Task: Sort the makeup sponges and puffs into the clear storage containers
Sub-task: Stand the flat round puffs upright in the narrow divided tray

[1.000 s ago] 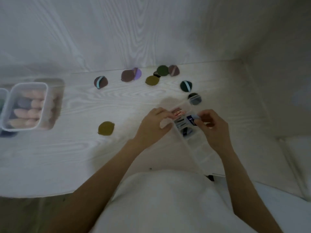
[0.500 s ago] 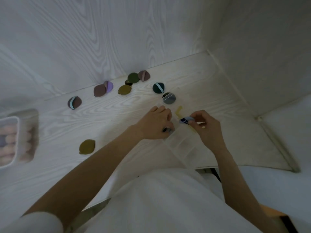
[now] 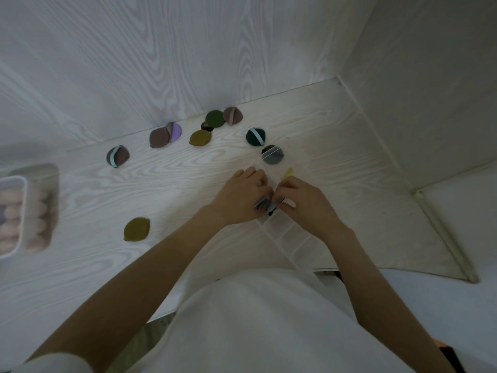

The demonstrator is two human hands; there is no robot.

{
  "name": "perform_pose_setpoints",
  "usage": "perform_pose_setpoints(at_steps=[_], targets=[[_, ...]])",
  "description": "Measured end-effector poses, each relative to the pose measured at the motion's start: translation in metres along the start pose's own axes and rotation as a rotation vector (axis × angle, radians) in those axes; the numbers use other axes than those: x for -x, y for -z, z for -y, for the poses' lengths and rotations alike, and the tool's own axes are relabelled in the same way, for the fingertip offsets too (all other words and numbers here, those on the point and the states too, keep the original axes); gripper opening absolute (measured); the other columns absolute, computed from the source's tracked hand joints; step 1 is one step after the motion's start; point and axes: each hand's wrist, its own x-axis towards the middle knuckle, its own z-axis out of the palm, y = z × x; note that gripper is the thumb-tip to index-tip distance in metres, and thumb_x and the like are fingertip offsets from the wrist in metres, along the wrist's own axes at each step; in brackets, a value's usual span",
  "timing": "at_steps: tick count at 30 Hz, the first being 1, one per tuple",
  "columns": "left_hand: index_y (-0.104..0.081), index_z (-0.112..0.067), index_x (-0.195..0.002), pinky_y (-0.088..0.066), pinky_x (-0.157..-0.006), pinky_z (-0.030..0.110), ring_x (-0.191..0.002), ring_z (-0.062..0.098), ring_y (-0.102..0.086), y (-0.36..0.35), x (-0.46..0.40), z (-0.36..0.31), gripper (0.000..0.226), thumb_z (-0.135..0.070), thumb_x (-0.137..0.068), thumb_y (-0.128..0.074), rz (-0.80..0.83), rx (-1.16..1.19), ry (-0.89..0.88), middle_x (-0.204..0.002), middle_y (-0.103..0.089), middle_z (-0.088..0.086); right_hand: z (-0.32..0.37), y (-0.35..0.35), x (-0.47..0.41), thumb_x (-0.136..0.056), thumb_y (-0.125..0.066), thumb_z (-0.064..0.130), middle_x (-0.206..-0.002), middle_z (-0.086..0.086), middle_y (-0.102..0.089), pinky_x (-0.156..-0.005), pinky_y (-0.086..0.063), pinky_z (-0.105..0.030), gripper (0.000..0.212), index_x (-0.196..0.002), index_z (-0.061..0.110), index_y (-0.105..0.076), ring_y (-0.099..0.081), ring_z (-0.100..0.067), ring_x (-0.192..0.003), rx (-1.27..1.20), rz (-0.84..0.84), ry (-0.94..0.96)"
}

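A long clear divided container (image 3: 289,236) lies on the white table in front of me. My left hand (image 3: 239,199) and my right hand (image 3: 306,203) meet over its far end, pressing dark puffs (image 3: 265,204) into a compartment. Which hand grips them is hard to tell. A grey puff (image 3: 272,155) and a dark green puff (image 3: 255,136) lie just beyond the hands. An olive puff (image 3: 136,229) lies alone to the left. Several more puffs (image 3: 164,135) sit along the back wall.
A clear lidded box (image 3: 16,215) holding pink sponges stands at the far left edge. White walls close the table at the back and right. A yellow strip (image 3: 287,173) lies beside my right hand. The table's near edge runs under my forearms.
The hands have come together over the container's far end. The dark item held by the right hand has gone down between them. The camera view has shifted slightly.
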Motion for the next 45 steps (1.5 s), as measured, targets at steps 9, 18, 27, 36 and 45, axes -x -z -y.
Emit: perform_pose_setpoints(at_steps=[9,18,27,36,45], targets=[[-0.059,-0.014,-0.093,-0.045,-0.064,0.034,-0.078,0.023,-0.051,-0.010,0.012,0.006,0.041,-0.048,-0.072,-0.049,-0.101,0.100,0.116,-0.089,-0.057,0.006,0.014,-0.015,-0.005,-0.091,-0.052,0.029,-0.078,-0.007,-0.067,-0.070,-0.024,-0.028,0.022,-0.091,0.018,-0.072,-0.050,-0.023,-0.081,0.224,0.059,-0.070],[-0.061,-0.016,-0.104,-0.047,-0.078,0.036,-0.092,0.023,-0.054,-0.023,0.024,0.011,0.036,-0.041,-0.080,-0.052,-0.183,0.194,0.177,-0.105,-0.060,0.005,0.007,-0.008,-0.001,-0.090,-0.057,0.026,-0.083,0.000,-0.068,-0.071,-0.041,-0.031,0.016,-0.094,0.018,-0.069,-0.049,-0.019,-0.084,-0.044,0.037,-0.144],[-0.062,-0.013,-0.117,-0.044,-0.073,0.023,-0.079,0.009,-0.056,-0.020,0.035,0.030,0.027,-0.021,-0.092,-0.055,-0.302,0.448,0.673,-0.107,-0.063,0.007,0.001,-0.011,-0.008,-0.086,-0.060,0.007,-0.110,-0.008,-0.054,-0.078,-0.047,-0.033,0.026,-0.111,0.014,-0.058,-0.055,-0.023,-0.095,0.038,-0.079,-0.273],[-0.062,-0.010,-0.117,-0.051,-0.080,0.037,-0.080,0.023,-0.063,-0.029,-0.021,0.013,0.026,-0.013,-0.093,-0.052,-0.277,0.576,0.606,-0.107,-0.059,0.012,-0.028,0.005,0.008,-0.084,-0.057,0.000,-0.102,-0.009,-0.058,-0.069,-0.041,-0.028,0.026,-0.108,0.011,-0.059,-0.058,-0.024,-0.087,0.130,-0.159,-0.396],[-0.060,-0.009,-0.116,-0.037,-0.083,0.028,-0.096,0.027,-0.055,-0.024,-0.060,0.055,0.028,-0.022,-0.096,-0.047,-0.273,0.405,0.540,-0.108,-0.060,0.013,-0.022,0.024,-0.065,-0.090,-0.055,0.016,-0.110,-0.010,-0.060,-0.086,-0.040,-0.037,0.029,-0.119,0.013,-0.056,-0.051,-0.028,-0.099,0.116,-0.224,-0.247]])
